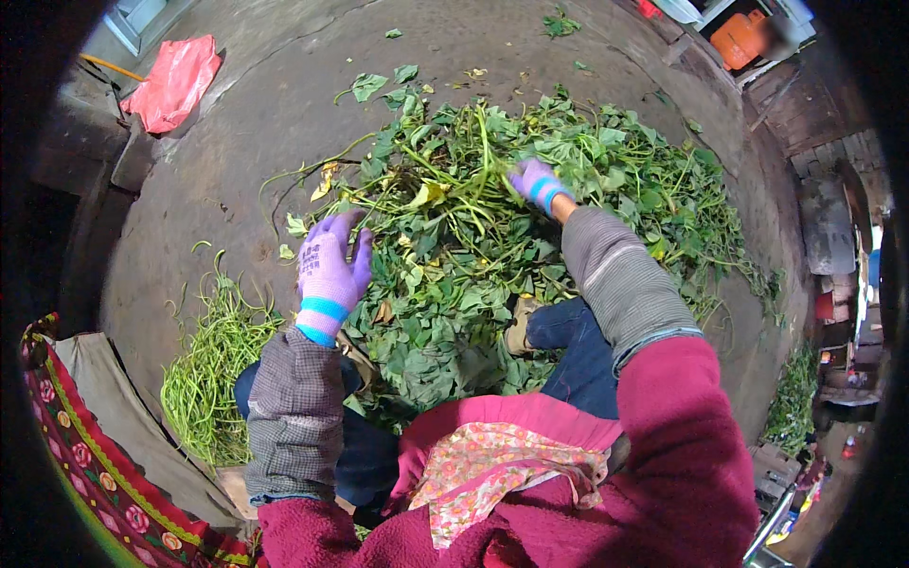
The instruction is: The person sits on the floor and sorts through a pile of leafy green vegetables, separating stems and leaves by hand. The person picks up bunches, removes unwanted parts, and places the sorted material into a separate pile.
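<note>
My left hand (332, 259), in a purple knit glove with a blue-striped cuff, is raised at the left edge of a wide heap of leafy green vines (454, 284). Its fingers are apart and nothing shows in them. My right hand (537, 183), gloved alike, is over the middle of the heap, beside some upright green stems (486, 145). Its fingertips are blurred among the leaves, so whether they grip a stem is unclear. A pile of stripped, slender green stems or pods (213, 369) lies on the floor to the left, below my left hand.
A pink plastic bag (174, 85) lies at the upper left. Loose leaves (369, 86) dot the concrete floor (284, 128). An orange gas cylinder (737, 39) stands at the upper right. Flowered red cloth (106, 468) borders the lower left. More greens (794, 401) lie at the far right.
</note>
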### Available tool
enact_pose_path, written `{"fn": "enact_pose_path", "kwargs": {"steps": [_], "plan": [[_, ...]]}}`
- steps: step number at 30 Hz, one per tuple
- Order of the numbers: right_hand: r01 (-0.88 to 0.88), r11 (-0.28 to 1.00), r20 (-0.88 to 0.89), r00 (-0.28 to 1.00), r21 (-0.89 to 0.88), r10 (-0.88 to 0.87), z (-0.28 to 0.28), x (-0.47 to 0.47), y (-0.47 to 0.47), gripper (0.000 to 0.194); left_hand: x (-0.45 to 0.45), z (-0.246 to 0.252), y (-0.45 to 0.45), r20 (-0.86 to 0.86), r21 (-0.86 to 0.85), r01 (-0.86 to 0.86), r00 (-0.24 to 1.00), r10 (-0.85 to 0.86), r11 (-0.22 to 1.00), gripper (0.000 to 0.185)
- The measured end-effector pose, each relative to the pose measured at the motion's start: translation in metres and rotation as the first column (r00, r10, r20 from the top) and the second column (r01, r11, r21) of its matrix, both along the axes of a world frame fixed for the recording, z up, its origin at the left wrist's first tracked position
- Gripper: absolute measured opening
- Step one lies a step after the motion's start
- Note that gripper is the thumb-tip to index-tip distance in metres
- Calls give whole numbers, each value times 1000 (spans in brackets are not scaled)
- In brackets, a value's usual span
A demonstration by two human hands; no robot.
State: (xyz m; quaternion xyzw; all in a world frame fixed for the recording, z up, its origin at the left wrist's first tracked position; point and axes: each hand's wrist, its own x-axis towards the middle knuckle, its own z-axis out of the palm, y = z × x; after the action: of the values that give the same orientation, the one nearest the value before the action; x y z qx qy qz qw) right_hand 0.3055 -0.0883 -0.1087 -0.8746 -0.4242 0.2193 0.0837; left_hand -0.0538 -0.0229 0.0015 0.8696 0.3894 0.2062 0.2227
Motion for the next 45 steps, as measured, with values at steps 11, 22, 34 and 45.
{"fn": "enact_pose_path", "kwargs": {"steps": [11,22,34,45], "plan": [[21,278,15,992,960,-127,249,83,30,27,19,-11,1,165,-83,20,986,-6,996,25],[-324,608,-86,833,724,547,108,-143,-42,36,38,-23,-5,520,-854,483,769,372,194,37],[-389,600,-315,586,699,746,109,-156,-28,47,1,17,16,802,-550,305,453,390,777,24],[686,696,-924,-94,210,371,119,-5,-1,33,-11,-7,14,546,-563,127,799,253,816,18]]}}
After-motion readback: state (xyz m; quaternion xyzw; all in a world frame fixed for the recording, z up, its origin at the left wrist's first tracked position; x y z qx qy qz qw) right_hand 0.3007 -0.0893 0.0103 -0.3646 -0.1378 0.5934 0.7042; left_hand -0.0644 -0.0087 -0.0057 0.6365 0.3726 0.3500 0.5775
